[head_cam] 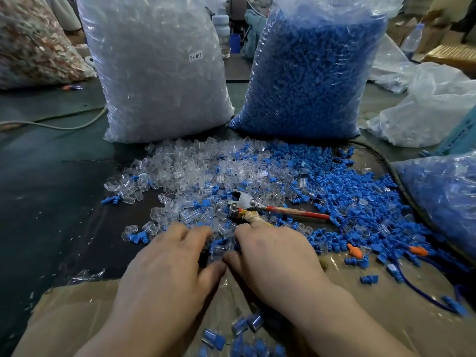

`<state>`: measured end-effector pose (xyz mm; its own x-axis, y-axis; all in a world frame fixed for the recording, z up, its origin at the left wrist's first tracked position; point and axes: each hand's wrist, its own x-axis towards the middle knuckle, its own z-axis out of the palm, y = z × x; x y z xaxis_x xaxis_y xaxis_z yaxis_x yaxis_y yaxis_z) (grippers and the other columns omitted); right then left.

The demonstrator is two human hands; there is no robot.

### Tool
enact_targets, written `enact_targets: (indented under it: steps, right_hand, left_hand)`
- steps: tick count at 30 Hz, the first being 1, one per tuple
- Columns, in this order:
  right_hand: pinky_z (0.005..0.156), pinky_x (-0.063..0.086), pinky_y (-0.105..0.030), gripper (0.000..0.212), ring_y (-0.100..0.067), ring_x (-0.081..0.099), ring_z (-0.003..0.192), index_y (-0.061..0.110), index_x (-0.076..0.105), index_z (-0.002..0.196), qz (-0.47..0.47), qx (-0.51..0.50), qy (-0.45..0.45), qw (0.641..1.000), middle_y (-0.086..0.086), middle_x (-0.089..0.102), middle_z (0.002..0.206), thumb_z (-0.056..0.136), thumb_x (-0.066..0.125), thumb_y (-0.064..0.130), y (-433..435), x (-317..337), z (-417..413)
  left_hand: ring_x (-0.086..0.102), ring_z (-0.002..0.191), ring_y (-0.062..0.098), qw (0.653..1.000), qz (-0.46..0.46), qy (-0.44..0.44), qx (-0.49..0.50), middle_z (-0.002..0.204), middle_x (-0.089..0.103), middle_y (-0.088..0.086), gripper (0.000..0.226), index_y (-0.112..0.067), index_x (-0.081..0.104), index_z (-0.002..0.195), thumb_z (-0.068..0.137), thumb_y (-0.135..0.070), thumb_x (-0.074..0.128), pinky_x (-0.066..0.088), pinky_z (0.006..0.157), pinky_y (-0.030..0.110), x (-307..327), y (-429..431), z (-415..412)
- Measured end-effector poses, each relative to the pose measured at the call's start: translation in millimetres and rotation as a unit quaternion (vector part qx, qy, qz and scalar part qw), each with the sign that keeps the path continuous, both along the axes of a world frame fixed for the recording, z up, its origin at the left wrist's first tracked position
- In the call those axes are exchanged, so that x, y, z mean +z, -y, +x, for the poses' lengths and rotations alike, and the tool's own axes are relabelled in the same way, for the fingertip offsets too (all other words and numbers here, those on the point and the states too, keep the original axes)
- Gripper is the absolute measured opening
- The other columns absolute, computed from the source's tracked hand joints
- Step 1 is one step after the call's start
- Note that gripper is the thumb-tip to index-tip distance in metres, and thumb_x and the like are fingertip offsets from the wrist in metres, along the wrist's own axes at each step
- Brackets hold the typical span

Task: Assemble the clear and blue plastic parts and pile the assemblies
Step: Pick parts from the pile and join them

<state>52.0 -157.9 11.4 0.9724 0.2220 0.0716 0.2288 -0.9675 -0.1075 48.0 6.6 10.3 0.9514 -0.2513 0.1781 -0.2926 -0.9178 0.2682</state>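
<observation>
Both hands lie palm-down, side by side, left hand (167, 261) and right hand (273, 256), thumbs almost meeting. Their fingertips are sunk into the near edge of the loose parts, and I cannot tell whether either one grips a piece (the backs of the hands hide the undersides of the fingers).

From the hands, clear caps (180, 171) spread out from eleven to twelve o'clock and blue plugs (347, 197) from one to three, the two mixing in the middle. A metal-headed hand tool (247, 203) with a red handle lies on the scatter at twelve, just beyond the right hand's knuckles. At six o'clock, between the forearms, sits a small pile of joined assemblies (242, 328), blue inside clear.

Under the wrists is a cardboard sheet (77, 318) laid on a dark table (38, 202). Farther off at twelve stand two full plastic sacks: the sack of clear parts (154, 81) (labelled SJ 017) and the sack of blue parts (309, 78). A third bag (443, 194) lies at three. Two orange pieces (354, 251) rest among the blue ones at three.
</observation>
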Motion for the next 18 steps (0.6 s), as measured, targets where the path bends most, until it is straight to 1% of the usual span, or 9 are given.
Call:
enact_targets:
  steps: [2,5,8,9,11,13,15,17,18]
  right_hand:
    - [0.050,0.021,-0.034,0.023,-0.025,0.061,0.086,0.024,0.051,0.106,0.010,0.018,0.008,1.000,0.001,0.057,0.100,0.098,0.045,0.044,2.2,0.2,1.5]
    - [0.053,0.025,-0.034,0.009,-0.022,0.058,0.080,0.025,0.050,0.104,0.035,0.044,0.008,0.998,0.003,0.056,0.098,0.099,0.047,0.032,3.0,-0.5,1.1]
    - [0.052,0.024,-0.034,0.006,-0.019,0.039,0.066,0.028,0.044,0.094,0.045,0.041,0.017,0.998,0.007,0.041,0.081,0.098,0.048,0.031,4.0,-1.6,0.5]
    - [0.054,0.026,-0.034,0.010,-0.020,0.038,0.066,0.028,0.041,0.091,0.051,0.037,0.019,0.998,0.008,0.035,0.078,0.098,0.047,0.031,5.3,-2.5,0.6]
    - [0.058,0.033,-0.034,0.006,-0.023,0.049,0.071,0.026,0.046,0.094,0.070,0.032,0.019,0.997,0.006,0.041,0.081,0.098,0.047,0.031,7.8,-4.0,1.3]
    - [0.062,0.040,-0.035,0.008,-0.024,0.057,0.079,0.028,0.051,0.097,0.084,0.030,0.024,0.996,0.004,0.053,0.089,0.099,0.045,0.032,9.6,-4.4,2.5]
    - [0.068,0.047,-0.036,0.016,-0.021,0.059,0.082,0.029,0.053,0.095,0.106,0.021,0.027,0.994,0.006,0.058,0.090,0.100,0.042,0.038,10.8,-2.8,3.6]
    - [0.067,0.049,-0.033,0.022,-0.011,0.058,0.074,0.029,0.057,0.091,0.167,-0.009,0.021,0.986,0.009,0.062,0.082,0.100,0.043,0.045,12.6,1.0,3.5]
    - [0.060,0.048,-0.028,0.023,-0.005,0.056,0.065,0.030,0.058,0.088,0.222,-0.033,0.010,0.974,0.008,0.063,0.075,0.099,0.046,0.047,13.5,3.9,2.9]
  left_hand:
    - [0.050,0.113,0.001,1.000,0.008,-0.015,-0.003,0.120,0.047,-0.024,0.052,-0.050,0.038,0.139,0.091,-0.068,0.045,0.037,0.083,0.017,-3.2,5.9,2.6]
    - [0.053,0.102,-0.001,1.000,-0.013,-0.018,0.001,0.113,0.053,-0.025,0.036,-0.048,0.051,0.127,0.093,-0.057,0.053,0.033,0.074,0.017,-4.6,8.8,5.0]
    - [0.061,0.090,0.006,0.999,-0.053,-0.011,0.007,0.101,0.063,-0.019,0.021,-0.040,0.065,0.112,0.091,-0.039,0.066,0.045,0.073,0.024,-7.2,8.4,6.0]
    - [0.063,0.088,0.010,0.998,-0.068,-0.006,0.008,0.098,0.065,-0.017,0.019,-0.037,0.068,0.108,0.089,-0.033,0.069,0.049,0.073,0.028,-7.8,8.5,5.8]
    - [0.065,0.085,0.012,0.996,-0.085,0.005,0.015,0.095,0.067,-0.015,0.017,-0.034,0.071,0.104,0.088,-0.029,0.072,0.052,0.072,0.032,-8.8,8.7,5.6]
    - [0.063,0.085,0.009,0.995,-0.092,0.010,0.021,0.099,0.069,-0.016,0.020,-0.035,0.072,0.109,0.090,-0.033,0.067,0.049,0.073,0.028,-9.5,9.3,5.7]
    - [0.056,0.090,0.001,0.993,-0.116,0.021,0.030,0.109,0.069,-0.017,0.032,-0.034,0.069,0.123,0.093,-0.040,0.058,0.042,0.079,0.022,-11.0,8.9,6.0]
    - [0.051,0.096,-0.001,0.985,-0.165,0.023,0.052,0.110,0.067,-0.016,0.043,-0.029,0.065,0.133,0.094,-0.043,0.053,0.039,0.082,0.020,-9.4,8.0,6.0]
    - [0.053,0.096,0.000,0.978,-0.195,0.023,0.066,0.106,0.064,-0.017,0.045,-0.028,0.064,0.134,0.094,-0.044,0.052,0.039,0.081,0.019,-8.7,7.2,5.7]
